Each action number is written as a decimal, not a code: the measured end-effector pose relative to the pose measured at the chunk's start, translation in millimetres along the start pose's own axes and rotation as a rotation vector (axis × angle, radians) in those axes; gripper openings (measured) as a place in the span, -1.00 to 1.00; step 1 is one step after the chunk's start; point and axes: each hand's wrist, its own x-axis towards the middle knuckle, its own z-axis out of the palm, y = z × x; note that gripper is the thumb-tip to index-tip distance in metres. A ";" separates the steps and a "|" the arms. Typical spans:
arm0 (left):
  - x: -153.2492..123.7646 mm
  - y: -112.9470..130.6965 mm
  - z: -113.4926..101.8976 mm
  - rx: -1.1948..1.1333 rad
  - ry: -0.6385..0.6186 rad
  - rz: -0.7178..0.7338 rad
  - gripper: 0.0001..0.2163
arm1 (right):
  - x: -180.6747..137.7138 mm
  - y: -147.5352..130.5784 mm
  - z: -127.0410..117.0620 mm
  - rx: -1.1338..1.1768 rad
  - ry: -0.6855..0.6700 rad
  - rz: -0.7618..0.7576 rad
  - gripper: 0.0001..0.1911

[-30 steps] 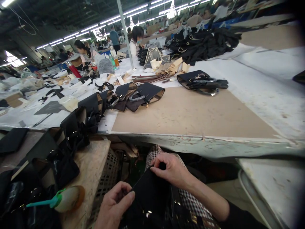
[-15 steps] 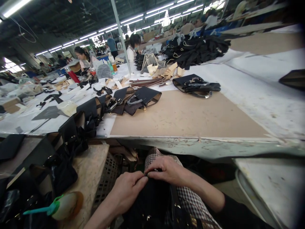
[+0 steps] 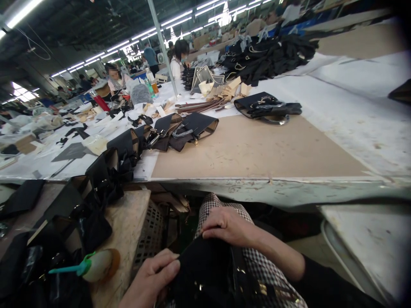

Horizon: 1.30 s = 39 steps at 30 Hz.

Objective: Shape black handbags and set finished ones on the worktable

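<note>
A black handbag (image 3: 205, 267) with gold-coloured metal fittings lies across my lap, over checked cloth. My left hand (image 3: 156, 273) pinches its edge at the left, thumb on top and fingertips partly hidden. At the upper edge, my right hand (image 3: 224, 226) is closed on the black material, its thumb and forefinger pressed together. A stretch of the bag's edge spans the space between both hands. The bag's lower part runs out of the bottom of the view.
Before me stands a worktable with a brown board (image 3: 257, 147). One black bag (image 3: 265, 107) lies on the board; several more (image 3: 199, 128) line its left side. A squeeze bottle (image 3: 98, 265) with a green nozzle stands on a wooden stool at left. People sit farther back.
My left hand has moved down and left along the bag's edge, away from my right hand. The hands were together before; now they are apart. The view has shifted slightly.
</note>
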 end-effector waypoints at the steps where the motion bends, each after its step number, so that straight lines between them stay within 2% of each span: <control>1: 0.0 -0.9 1.7 -0.084 -0.005 -0.049 -0.51 | -1.6 0.0 0.7 0.007 0.008 -0.003 -0.87; 4: 7.1 -0.3 10.7 -0.273 0.035 -0.160 -0.54 | -6.2 -0.3 3.5 0.018 0.031 -0.013 -0.86; 7: 22.0 4.3 21.6 -0.364 0.089 -0.131 -0.49 | -9.5 -1.3 6.2 0.005 0.053 -0.030 -0.83; 12: 53.8 15.8 34.4 -0.257 0.053 -0.044 -0.43 | -13.1 -4.5 7.3 -0.039 0.050 -0.046 -0.85; 15: 60.7 20.7 38.0 -0.239 0.039 -0.027 -0.45 | -15.7 -6.6 5.7 -0.056 0.050 -0.043 -0.85; 18: 45.5 23.7 36.9 -0.266 0.014 -0.061 -0.51 | -18.3 -7.3 2.8 -0.020 0.057 -0.039 -0.86; 22: 3.9 25.5 24.7 -0.361 -0.022 -0.133 -0.63 | -20.1 -5.9 -0.2 0.038 0.056 -0.044 -0.83; 26: -29.3 20.1 6.1 -0.382 -0.071 -0.086 -0.55 | -20.6 -5.1 -0.6 0.045 0.058 -0.043 -0.83; 29: -36.2 14.1 -1.9 -0.374 -0.105 -0.103 -0.46 | -21.6 -5.8 -0.9 0.048 0.061 -0.038 -0.82; 31: -30.3 14.2 -0.4 -0.312 -0.093 -0.090 -0.46 | -22.4 -7.1 -1.1 0.045 0.061 -0.039 -0.82; 34: -11.3 23.1 10.9 -0.049 0.010 0.020 -0.63 | -23.2 -9.9 -0.7 0.024 0.073 -0.044 -0.83; 37: 5.8 32.4 24.9 0.389 0.078 0.266 -0.86 | -24.1 -12.5 0.1 -0.012 0.092 -0.048 -0.85; 39: 11.5 33.0 31.2 0.696 0.104 0.479 -0.81 | -24.8 -13.6 0.4 -0.019 0.100 -0.046 -0.85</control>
